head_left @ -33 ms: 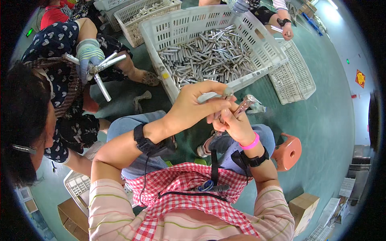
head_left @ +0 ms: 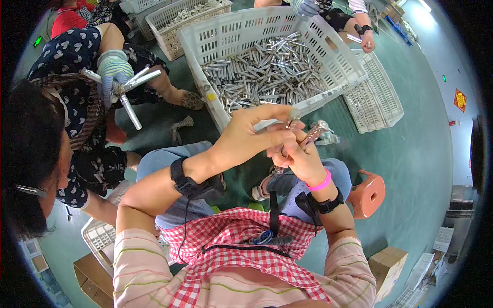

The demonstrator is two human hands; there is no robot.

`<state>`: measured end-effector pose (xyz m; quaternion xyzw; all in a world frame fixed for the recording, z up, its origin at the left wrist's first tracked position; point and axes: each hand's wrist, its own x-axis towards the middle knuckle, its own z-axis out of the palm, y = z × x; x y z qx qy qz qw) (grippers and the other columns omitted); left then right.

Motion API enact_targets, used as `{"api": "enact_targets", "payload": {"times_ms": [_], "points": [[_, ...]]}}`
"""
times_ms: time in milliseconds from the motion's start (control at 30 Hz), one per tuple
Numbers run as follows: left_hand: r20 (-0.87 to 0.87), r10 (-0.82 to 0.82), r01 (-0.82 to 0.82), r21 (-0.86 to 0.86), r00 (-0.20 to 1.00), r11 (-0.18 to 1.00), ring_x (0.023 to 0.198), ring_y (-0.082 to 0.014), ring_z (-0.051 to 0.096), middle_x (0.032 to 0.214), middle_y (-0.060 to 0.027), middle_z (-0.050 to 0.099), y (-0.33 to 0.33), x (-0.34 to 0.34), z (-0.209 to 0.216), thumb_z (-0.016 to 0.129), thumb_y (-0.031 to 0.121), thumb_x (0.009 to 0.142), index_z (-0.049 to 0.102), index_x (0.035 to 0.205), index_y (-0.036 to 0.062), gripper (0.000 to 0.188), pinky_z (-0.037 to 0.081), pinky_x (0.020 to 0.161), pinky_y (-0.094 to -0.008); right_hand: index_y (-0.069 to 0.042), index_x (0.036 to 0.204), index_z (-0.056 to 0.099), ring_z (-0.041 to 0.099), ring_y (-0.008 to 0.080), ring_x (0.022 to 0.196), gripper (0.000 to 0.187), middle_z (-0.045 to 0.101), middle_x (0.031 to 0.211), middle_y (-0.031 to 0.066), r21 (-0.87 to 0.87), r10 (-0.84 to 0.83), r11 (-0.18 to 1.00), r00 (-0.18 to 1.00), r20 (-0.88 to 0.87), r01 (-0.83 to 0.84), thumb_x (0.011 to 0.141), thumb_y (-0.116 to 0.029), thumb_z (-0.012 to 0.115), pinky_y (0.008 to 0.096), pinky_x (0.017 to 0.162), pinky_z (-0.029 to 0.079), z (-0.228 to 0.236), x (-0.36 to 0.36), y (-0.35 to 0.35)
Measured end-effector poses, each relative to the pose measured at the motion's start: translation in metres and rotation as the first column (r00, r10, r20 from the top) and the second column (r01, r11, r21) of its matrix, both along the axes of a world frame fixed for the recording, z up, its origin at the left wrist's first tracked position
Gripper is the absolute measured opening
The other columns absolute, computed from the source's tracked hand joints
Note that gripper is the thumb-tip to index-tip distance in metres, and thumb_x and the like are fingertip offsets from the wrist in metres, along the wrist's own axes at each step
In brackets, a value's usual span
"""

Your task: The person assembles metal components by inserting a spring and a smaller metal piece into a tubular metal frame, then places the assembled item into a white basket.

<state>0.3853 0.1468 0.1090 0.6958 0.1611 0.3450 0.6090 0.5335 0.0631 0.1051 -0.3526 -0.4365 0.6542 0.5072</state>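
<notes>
My right hand (head_left: pixel 302 160) is closed around a shiny metal tube (head_left: pixel 314 132), whose bright end sticks out above the fist, angled up and to the right. A tube end also shows below that fist. My left hand (head_left: pixel 244 134) reaches across from the left, its thumb and index finger closed on a small shiny metal piece (head_left: pixel 292 122) right beside the right hand. Fingers hide most of this piece, so I cannot tell its full shape. Beyond both hands, a large white crate (head_left: pixel 207 102) holds a heap of silvery metal tubes (head_left: pixel 264 72).
On the left a co-worker's gloved hand (head_left: pixel 114 74) grips several metal tubes. Another person's hand (head_left: pixel 367 42) holds a tube at the upper right. White crates (head_left: pixel 381 97) surround the large one. An orange stool (head_left: pixel 368 195) stands to my right, near a cardboard box (head_left: pixel 389 264).
My fingertips and the small metal piece have shifted very slightly; the tube in my right hand has tilted a touch. Everything else looks the same.
</notes>
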Motion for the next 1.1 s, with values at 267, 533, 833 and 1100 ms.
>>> {"api": "enact_targets", "payload": {"times_ms": [267, 533, 833, 1100], "points": [[0.242, -0.276, 0.355, -0.395, 0.930, 0.848, 0.095, -0.0156, 0.056, 0.106, -0.0118, 0.059, -0.002, -0.002, 0.023, 0.058, 0.016, 0.082, 0.055, 0.112, 0.0008, 0.034, 0.046, 0.079, -0.0271, -0.001, 0.111, 0.047, 0.033, 0.0056, 0.052, 0.043, 0.042, 0.066, 0.0001, 0.022, 0.004, 1.000, 0.987, 0.161, -0.008, 0.089, -0.038, 0.047, 0.0197, 0.046, 0.026, -0.005, 0.003, -0.002], [0.148, -0.161, 0.176, -0.100, 0.976, 0.979, 0.078, -0.0125, 0.060, 0.097, -0.0083, 0.063, -0.006, 0.003, 0.012, 0.055, 0.015, 0.083, 0.061, 0.097, -0.0010, 0.022, 0.049, 0.067, -0.0241, -0.005, 0.099, 0.053, 0.038, 0.0032, 0.054, 0.034, 0.046, 0.072, -0.0019, 0.057, 0.018, 0.998, 0.980, 0.200, -0.030, 0.090, -0.037, 0.047, 0.0174, 0.044, 0.028, -0.009, 0.006, -0.005], [0.106, -0.114, 0.089, 0.217, 0.988, 0.972, 0.092, -0.0199, 0.055, 0.097, -0.0097, 0.063, -0.005, 0.003, 0.009, 0.058, 0.017, 0.082, 0.062, 0.085, 0.0023, 0.016, 0.042, 0.082, -0.0321, -0.006, 0.105, 0.051, 0.037, 0.0033, 0.054, 0.037, 0.044, 0.070, -0.0029, 0.004, 0.063, 0.998, 0.989, 0.136, -0.065, 0.089, -0.039, 0.049, 0.0176, 0.044, 0.026, -0.009, 0.004, -0.008], [0.150, -0.072, 0.042, 0.190, 0.986, 0.981, 0.085, -0.0227, 0.055, 0.092, -0.0113, 0.063, -0.013, 0.007, 0.008, 0.052, 0.019, 0.086, 0.053, 0.077, 0.0015, 0.019, 0.038, 0.085, -0.0353, -0.005, 0.116, 0.046, 0.038, 0.0025, 0.056, 0.034, 0.047, 0.073, -0.0028, 0.145, -0.081, 0.988, 0.979, 0.186, 0.054, 0.091, -0.027, 0.049, 0.0177, 0.047, 0.028, -0.005, -0.003, -0.007]]}}
